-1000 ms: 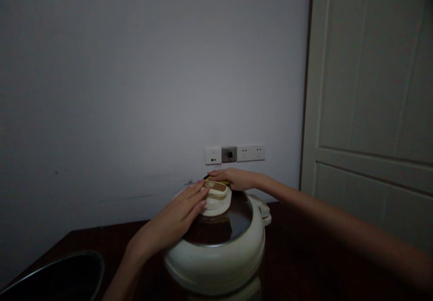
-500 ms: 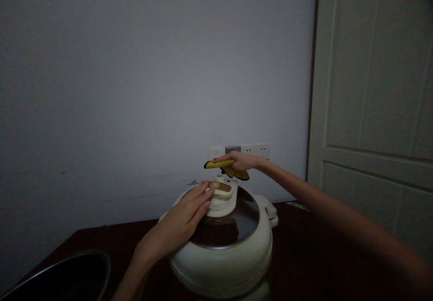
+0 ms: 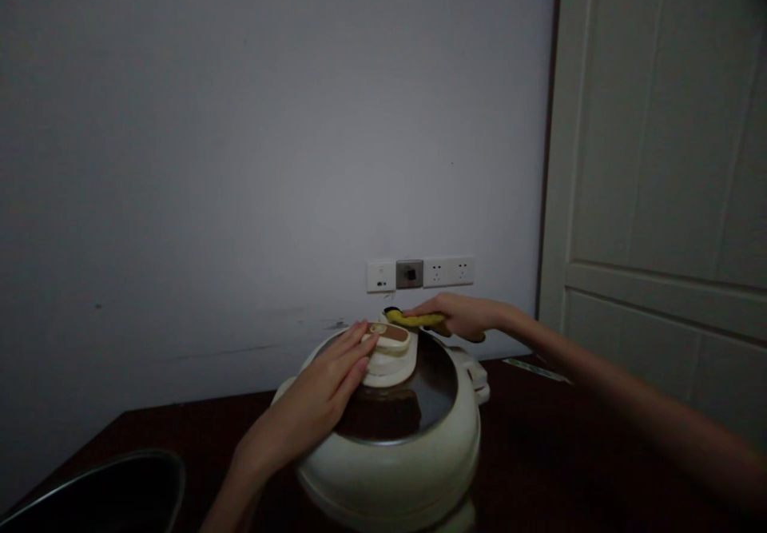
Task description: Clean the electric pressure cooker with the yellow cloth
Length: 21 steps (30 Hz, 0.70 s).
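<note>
A white electric cooker [image 3: 389, 473] with a dark, glossy lid [image 3: 383, 413] stands on the table. The lid carries a raised white and brown handle [image 3: 389, 341]. My left hand [image 3: 320, 385] lies across the left side of the lid, fingers stretched out and their tips against the handle. My right hand [image 3: 464, 315] grips a yellow cloth with black edging [image 3: 416, 320] at the far side of the lid, behind the handle. The cloth lies over the back end of the handle piece; whether it presses on it I cannot tell.
The dark reddish-brown table [image 3: 557, 453] meets a pale wall [image 3: 240, 157]. Wall sockets [image 3: 448, 272] and a grey switch plate [image 3: 410, 273] are behind the cooker. A dark container's rim [image 3: 120, 459] shows at lower left. A printed strip [image 3: 535, 369] lies at the right, near a door [image 3: 653, 197].
My right hand has moved right and down with the yellow cloth, from above the lid's back to close against it. My left hand keeps its place on the lid.
</note>
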### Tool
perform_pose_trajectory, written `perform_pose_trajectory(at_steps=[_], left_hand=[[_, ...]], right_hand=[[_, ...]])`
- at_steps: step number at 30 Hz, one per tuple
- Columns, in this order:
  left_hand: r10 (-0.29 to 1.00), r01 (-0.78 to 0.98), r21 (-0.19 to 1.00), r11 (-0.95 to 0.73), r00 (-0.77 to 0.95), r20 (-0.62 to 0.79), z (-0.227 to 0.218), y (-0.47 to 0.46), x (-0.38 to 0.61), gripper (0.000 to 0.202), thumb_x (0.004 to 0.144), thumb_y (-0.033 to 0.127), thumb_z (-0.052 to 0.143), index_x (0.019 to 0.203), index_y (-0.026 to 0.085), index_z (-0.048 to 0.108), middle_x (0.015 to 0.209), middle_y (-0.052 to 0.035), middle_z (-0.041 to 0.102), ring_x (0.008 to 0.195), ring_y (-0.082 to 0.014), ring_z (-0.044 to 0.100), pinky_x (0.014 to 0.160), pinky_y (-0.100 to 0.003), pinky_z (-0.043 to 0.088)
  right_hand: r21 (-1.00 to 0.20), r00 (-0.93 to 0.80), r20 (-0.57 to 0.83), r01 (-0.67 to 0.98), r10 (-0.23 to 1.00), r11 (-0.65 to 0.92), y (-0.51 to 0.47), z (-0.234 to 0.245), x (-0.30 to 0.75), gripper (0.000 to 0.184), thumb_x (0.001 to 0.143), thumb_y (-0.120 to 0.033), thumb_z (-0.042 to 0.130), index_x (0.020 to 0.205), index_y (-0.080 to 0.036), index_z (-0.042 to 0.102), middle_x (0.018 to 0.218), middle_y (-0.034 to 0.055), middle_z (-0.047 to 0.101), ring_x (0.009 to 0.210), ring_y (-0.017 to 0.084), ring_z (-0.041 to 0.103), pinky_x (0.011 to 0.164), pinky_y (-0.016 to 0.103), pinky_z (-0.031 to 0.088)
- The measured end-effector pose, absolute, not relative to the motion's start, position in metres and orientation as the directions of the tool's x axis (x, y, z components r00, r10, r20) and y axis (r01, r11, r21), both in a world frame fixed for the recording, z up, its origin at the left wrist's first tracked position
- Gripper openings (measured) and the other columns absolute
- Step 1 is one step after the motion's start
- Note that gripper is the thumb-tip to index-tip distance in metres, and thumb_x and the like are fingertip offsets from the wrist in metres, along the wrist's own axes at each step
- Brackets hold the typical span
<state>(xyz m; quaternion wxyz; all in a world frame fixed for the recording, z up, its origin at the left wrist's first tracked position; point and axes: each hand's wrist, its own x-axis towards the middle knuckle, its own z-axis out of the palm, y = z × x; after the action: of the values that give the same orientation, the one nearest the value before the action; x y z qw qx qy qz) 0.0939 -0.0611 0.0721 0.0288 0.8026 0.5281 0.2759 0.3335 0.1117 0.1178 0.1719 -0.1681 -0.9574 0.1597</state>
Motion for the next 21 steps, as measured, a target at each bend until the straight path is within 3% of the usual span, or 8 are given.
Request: perform_pose_trajectory(at_steps=[4, 7, 10, 15, 18, 21], left_hand=[[0.863, 0.833, 0.337, -0.438, 0.284, 0.419, 0.073, -0.062, 0.095, 0.048, 0.096, 0.043, 0.024, 0.141, 0.030, 0.035, 0.151, 0.0032, 0.024, 0.140, -0.0144, 0.020, 0.116, -0.039, 0.016], [0.865, 0.834, 0.342, -0.433, 0.277, 0.419, 0.075, -0.063, 0.097, 0.048, 0.096, 0.043, 0.025, 0.140, 0.029, 0.036, 0.151, 0.0025, 0.024, 0.139, -0.0151, 0.021, 0.116, -0.039, 0.017], [0.870, 0.836, 0.354, -0.418, 0.257, 0.420, 0.076, -0.064, 0.098, 0.048, 0.096, 0.044, 0.025, 0.139, 0.028, 0.038, 0.151, 0.0021, 0.024, 0.139, -0.0149, 0.023, 0.116, -0.038, 0.017], [0.864, 0.833, 0.357, -0.422, 0.250, 0.437, 0.073, -0.063, 0.099, 0.049, 0.096, 0.043, 0.025, 0.139, 0.027, 0.039, 0.151, 0.0024, 0.026, 0.139, -0.0143, 0.023, 0.116, -0.038, 0.017], [0.853, 0.828, 0.350, -0.438, 0.260, 0.453, 0.071, -0.062, 0.097, 0.048, 0.096, 0.043, 0.025, 0.139, 0.027, 0.039, 0.151, 0.0023, 0.027, 0.139, -0.0142, 0.024, 0.115, -0.038, 0.018], [0.851, 0.830, 0.342, -0.442, 0.266, 0.453, 0.071, -0.061, 0.097, 0.048, 0.096, 0.043, 0.024, 0.138, 0.027, 0.041, 0.151, 0.0022, 0.027, 0.139, -0.0143, 0.023, 0.115, -0.038, 0.017]], right_hand=[[-0.307, -0.821, 0.324, 0.378, 0.469, 0.873, 0.131, 0.136, 0.317, 0.078, 0.058, 0.002, 0.038, 0.131, -0.024, 0.053, 0.097, 0.0004, 0.072, 0.074, 0.015, 0.063, 0.063, 0.022, 0.048], [-0.203, -0.889, 0.298, 0.296, 0.347, 0.933, 0.133, 0.132, 0.293, 0.078, 0.062, 0.003, 0.042, 0.134, -0.023, 0.049, 0.119, 0.0037, 0.064, 0.093, 0.018, 0.063, 0.080, 0.027, 0.048], [-0.154, -0.965, 0.198, 0.143, 0.173, 0.978, 0.120, 0.121, 0.281, 0.075, 0.064, 0.005, 0.047, 0.133, -0.024, 0.050, 0.134, 0.0047, 0.053, 0.114, 0.020, 0.055, 0.098, 0.031, 0.040], [-0.116, -0.970, 0.196, 0.119, 0.141, 0.986, 0.096, 0.110, 0.300, 0.084, 0.063, 0.009, 0.042, 0.139, -0.025, 0.040, 0.144, 0.0050, 0.041, 0.130, 0.019, 0.040, 0.107, 0.035, 0.031], [-0.169, -0.971, 0.161, 0.150, 0.178, 0.974, 0.099, 0.114, 0.322, 0.085, 0.058, 0.010, 0.041, 0.134, -0.028, 0.048, 0.139, 0.0016, 0.048, 0.122, 0.019, 0.048, 0.101, 0.030, 0.038], [-0.297, -0.930, 0.143, 0.285, 0.338, 0.911, 0.121, 0.125, 0.338, 0.080, 0.057, 0.008, 0.041, 0.126, -0.029, 0.057, 0.118, -0.0011, 0.065, 0.099, 0.017, 0.062, 0.082, 0.024, 0.048]])
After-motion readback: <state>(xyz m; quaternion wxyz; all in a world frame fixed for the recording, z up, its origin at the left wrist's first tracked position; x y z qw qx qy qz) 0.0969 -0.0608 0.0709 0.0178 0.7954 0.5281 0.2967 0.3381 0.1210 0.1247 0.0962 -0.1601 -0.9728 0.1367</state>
